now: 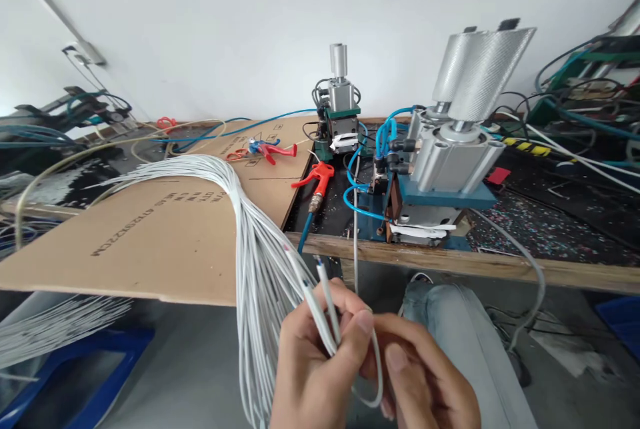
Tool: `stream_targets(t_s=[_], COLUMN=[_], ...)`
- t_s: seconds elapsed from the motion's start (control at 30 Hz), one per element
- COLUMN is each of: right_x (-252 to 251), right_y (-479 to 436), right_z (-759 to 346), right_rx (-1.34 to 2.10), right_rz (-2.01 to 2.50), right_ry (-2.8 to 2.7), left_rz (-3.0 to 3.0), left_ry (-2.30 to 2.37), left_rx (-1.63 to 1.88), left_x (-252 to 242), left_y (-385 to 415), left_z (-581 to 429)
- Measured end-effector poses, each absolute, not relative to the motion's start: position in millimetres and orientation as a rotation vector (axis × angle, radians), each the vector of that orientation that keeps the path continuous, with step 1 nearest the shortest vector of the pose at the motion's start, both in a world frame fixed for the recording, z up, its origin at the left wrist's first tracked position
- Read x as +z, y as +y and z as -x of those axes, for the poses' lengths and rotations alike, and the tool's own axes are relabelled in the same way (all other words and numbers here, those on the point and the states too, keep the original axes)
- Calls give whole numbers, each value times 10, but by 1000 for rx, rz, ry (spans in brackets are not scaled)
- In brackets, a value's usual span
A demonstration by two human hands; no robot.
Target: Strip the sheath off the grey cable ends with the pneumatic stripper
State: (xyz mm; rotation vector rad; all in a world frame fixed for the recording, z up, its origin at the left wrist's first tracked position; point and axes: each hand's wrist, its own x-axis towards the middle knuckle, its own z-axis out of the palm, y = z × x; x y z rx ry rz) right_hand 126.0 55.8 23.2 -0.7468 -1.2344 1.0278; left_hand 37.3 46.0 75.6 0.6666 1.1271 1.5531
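My left hand [320, 356] is closed around a few white cables [315, 306], whose cut ends point up and away, with small coloured wire tips showing. One thin white cable [379, 376] loops out below the left fingers. Beside it, my right hand [425, 376] is curled with its fingertips at this loop, touching the left hand; its grip is partly hidden. A thick bundle of white cables [240, 216] lies over the cardboard sheet [165, 236] and hangs down past its front edge, just left of my hands.
A pneumatic machine [450, 156] with silver cylinders stands on the bench right of centre, a smaller one [341, 106] behind. A red air gun [318, 179] and red-and-blue pliers [270, 149] lie nearby. Blue hoses cross the bench. More cables [60, 329] rest low at left.
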Motion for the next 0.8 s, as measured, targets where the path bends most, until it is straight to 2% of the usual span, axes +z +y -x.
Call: stream_targets(t_s=[0.17, 0.4, 0.63, 0.8], right_x=[197, 155, 182, 230], right_y=[889, 1283, 1492, 1540], right_z=[-1513, -1963, -2097, -2123], right_rx=[695, 220, 21, -72], right_rz=[317, 650, 741, 757], right_ry=[-1542, -1732, -1899, -1926], left_rz=[-769, -1057, -1663, -1892], left_ry=[1073, 1351, 1543, 1568], left_rx=[1485, 1317, 976, 933], left_x=[782, 859, 719, 694], left_y=[655, 914, 948, 953], left_z=[-349, -518, -517, -472])
